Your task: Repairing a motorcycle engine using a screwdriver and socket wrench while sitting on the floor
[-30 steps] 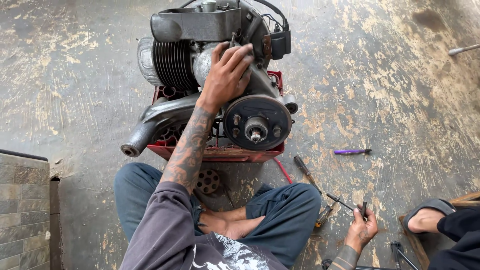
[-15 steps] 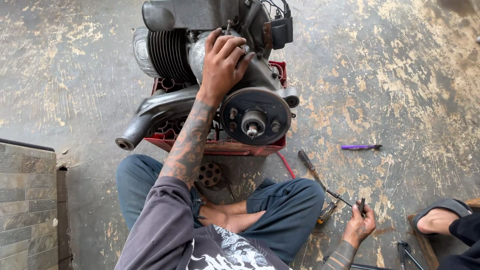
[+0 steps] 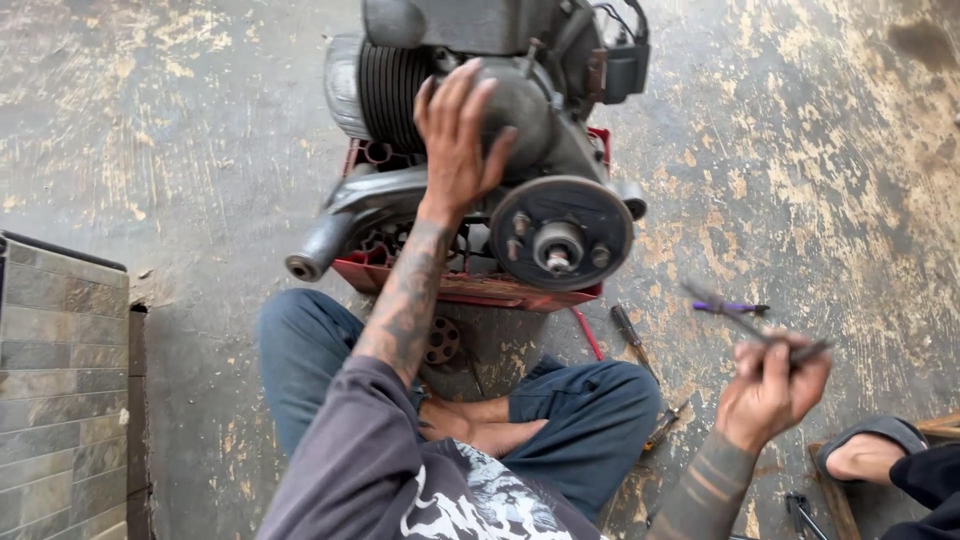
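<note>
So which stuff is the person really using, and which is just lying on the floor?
In use:
- engine, under the left hand
- thin dark tool, gripped by the right hand

Lying about:
- purple pen-like thing
- screwdriver
- small round toothed part

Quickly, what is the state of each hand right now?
Left hand: open, fingers spread, resting on the engine.
Right hand: closed, holding a thin dark tool above the floor.
</note>
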